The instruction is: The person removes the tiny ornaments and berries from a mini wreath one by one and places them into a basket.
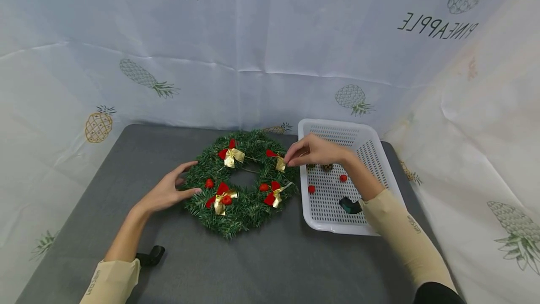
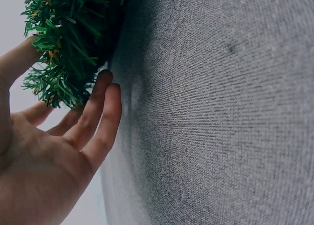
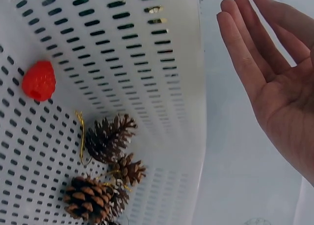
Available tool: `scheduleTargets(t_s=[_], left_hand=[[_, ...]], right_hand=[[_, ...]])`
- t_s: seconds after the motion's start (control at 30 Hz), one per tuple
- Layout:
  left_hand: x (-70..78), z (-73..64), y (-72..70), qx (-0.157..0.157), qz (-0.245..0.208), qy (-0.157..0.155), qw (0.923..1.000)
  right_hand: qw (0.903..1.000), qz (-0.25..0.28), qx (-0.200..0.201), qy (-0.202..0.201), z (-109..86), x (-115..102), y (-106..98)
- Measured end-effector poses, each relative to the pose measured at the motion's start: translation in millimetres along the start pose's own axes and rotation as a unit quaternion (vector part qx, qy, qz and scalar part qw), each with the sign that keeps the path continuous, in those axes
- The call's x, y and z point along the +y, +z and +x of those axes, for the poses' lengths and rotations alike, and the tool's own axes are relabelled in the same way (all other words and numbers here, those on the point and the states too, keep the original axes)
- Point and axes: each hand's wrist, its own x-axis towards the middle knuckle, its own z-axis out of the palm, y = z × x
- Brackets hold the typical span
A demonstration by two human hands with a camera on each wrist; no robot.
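A green artificial wreath (image 1: pixel 249 219) lies on the grey table, decorated with red and gold bows and several red berries. My left hand (image 1: pixel 168 191) rests at its left edge, thumb and fingers spread apart. In the left wrist view, the left hand (image 2: pixel 64 141) touches the wreath's green tips (image 2: pixel 54 83) with loosely bent fingers. Over the wreath's right side is my right hand (image 1: pixel 310 150), fingertips beside the upper right bow (image 1: pixel 278 161). No object shows between the fingers of the right hand (image 3: pixel 279 83) in the right wrist view.
A white perforated basket (image 1: pixel 310 215) stands right of the wreath. Inside are pine cones (image 3: pixel 88 198) and red berries (image 3: pixel 39 81). The grey table (image 1: pixel 253 271) backs onto a pineapple-print curtain (image 1: pixel 253 97). A black device (image 1: pixel 152 256) is by the left wrist.
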Motion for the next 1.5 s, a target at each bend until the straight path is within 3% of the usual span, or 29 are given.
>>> scheduleTargets(t_s=[0.43, 0.87, 1.13, 1.5], left_hand=[[-0.6, -0.2, 0.7, 0.003, 0.004, -0.002, 1.0000], [-1.1, 0.4, 1.5, 0.003, 0.000, -0.007, 1.0000], [-3.5, 0.0, 2.8, 0.003, -0.002, -0.008, 1.0000], [-5.0, -0.6, 3.4, 0.006, -0.001, -0.006, 1.0000]], right_hand=[[0.9977, 0.031, -0.059, -0.005, 25.0, -1, 18], [0.9945, -0.006, -0.104, -0.001, 47.1, -1, 38], [0.9914, -0.011, -0.130, 0.009, 52.3, 4, 49], [0.9904, -0.017, -0.137, 0.007, 54.3, 7, 56]])
